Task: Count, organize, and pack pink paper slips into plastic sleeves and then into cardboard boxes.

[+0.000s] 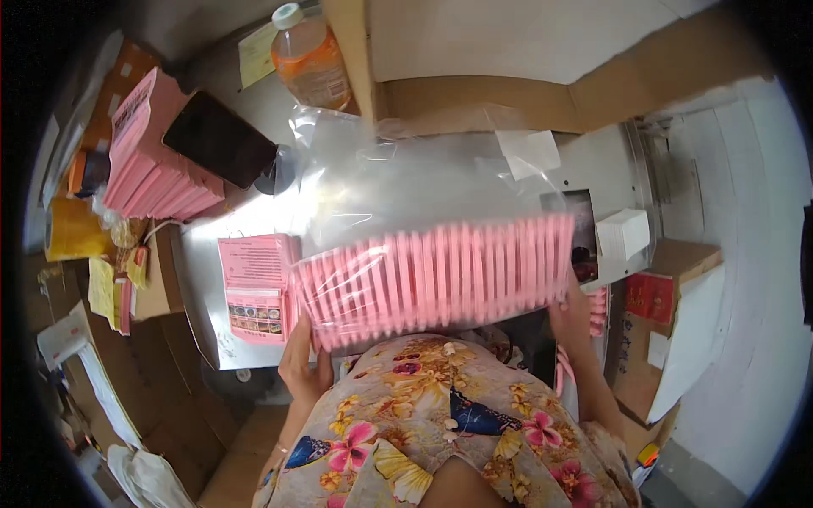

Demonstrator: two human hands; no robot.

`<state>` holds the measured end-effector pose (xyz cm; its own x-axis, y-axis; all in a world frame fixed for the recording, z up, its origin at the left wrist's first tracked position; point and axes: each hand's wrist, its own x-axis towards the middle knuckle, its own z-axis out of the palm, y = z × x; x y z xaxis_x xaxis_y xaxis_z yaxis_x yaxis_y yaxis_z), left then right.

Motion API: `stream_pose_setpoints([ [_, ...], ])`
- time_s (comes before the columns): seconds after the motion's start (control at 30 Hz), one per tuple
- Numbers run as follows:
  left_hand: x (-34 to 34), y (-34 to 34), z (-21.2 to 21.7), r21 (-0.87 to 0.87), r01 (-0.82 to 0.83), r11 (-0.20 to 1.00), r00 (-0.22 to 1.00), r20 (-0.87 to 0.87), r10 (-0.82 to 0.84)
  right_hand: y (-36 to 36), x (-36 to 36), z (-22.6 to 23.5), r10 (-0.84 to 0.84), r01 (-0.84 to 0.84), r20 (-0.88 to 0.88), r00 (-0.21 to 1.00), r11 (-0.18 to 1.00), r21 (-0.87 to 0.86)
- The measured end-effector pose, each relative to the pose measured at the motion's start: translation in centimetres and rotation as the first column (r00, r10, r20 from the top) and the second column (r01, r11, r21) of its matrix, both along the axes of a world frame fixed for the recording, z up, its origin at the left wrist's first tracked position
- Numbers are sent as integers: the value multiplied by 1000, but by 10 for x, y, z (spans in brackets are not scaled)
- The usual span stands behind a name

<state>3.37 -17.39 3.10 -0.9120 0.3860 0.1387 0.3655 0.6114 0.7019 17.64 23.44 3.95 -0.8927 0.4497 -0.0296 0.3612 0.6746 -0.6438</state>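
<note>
A see-through plastic bag (334, 148) lies across the near side of the metal table. Inside it, a long row of thin pink packets (440, 275) stands on edge, slightly blurred. My left hand (301, 360) is closed on the bag's lower left corner. My right hand (572, 313) grips the opposite end, its fingertips partly hidden behind the bag. The bag's loose upper part spreads away from me toward a cardboard wall. Just left of the row sits a stack of pink printed cards (254, 288).
A tall pink stack (157, 161) with a black phone (218, 138) leaning on it stands at the left. Behind is a bottle of orange drink (312, 63). White cards (622, 234) and a cardboard box (660, 330) are at the right. The metal table (207, 296) has a front edge.
</note>
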Motion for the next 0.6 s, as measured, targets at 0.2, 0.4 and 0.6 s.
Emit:
stream_pose_setpoints([
  [0.2, -28, 14, -25, 32, -236, 971, 970, -46, 237, 30, -56, -25, -277, 294, -217, 936, 955, 49],
  [0.4, -83, 50, -27, 131, -189, 973, 904, -364, 225, 46, -84, -35, -146, 126, -542, 828, 989, -74],
  [0.6, -115, 52, -28, 166, -331, 929, 926, -130, 354, 49, -108, -56, -392, 273, -474, 788, 913, -302],
])
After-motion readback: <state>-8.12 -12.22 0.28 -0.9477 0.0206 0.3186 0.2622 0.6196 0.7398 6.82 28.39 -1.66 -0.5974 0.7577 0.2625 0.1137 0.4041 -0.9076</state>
